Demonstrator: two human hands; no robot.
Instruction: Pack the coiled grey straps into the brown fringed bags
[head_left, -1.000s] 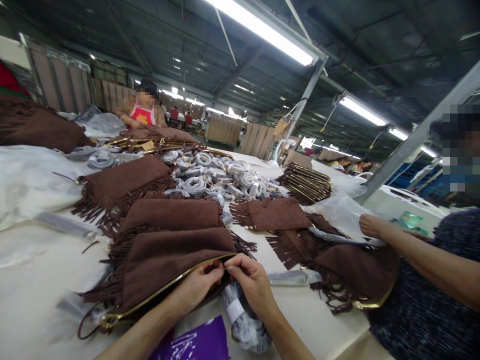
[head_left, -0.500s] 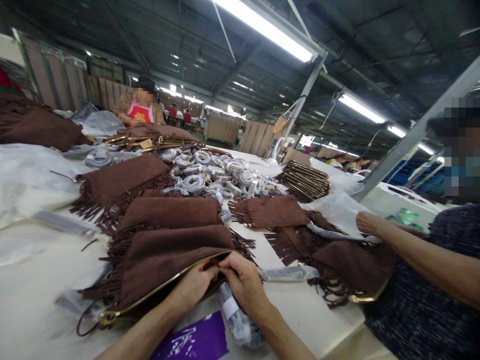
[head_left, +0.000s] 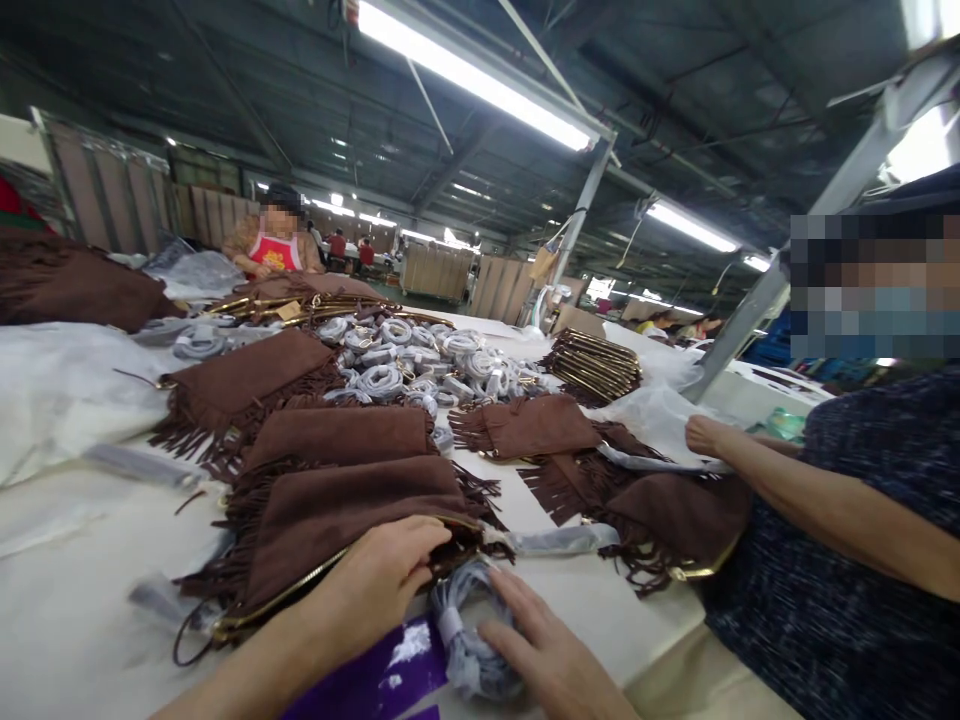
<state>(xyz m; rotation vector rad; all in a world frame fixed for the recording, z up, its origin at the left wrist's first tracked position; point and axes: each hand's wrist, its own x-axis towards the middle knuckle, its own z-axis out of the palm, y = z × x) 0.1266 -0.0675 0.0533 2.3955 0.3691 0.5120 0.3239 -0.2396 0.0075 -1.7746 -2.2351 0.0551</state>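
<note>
A brown fringed bag [head_left: 352, 510] with a gold zipper lies before me, its near edge partly unzipped. My left hand [head_left: 386, 570] rests at the zipper opening, fingers bent over the edge and thumb below, gripping the bag there. Just right of it, a coiled strap [head_left: 476, 630] in clear plastic with a white band lies on the table. My right hand [head_left: 544, 645] has its fingers and thumb around the coil's right side. A purple sheet [head_left: 375, 680] lies partly under my left forearm and beside the coil.
More brown fringed bags [head_left: 345, 435] lie beyond, with a heap of wrapped coiled straps [head_left: 420, 355] behind them. Gold-edged bags [head_left: 592, 365] are stacked at the back. To the right, a co-worker's arm [head_left: 810, 490] reaches over another bag [head_left: 675, 515]. Plastic wrap [head_left: 67, 390] lies left.
My hands, together at the bag's opening before, have come apart. The right has moved down onto the coiled strap, which now shows its ring. The view has turned slightly right.
</note>
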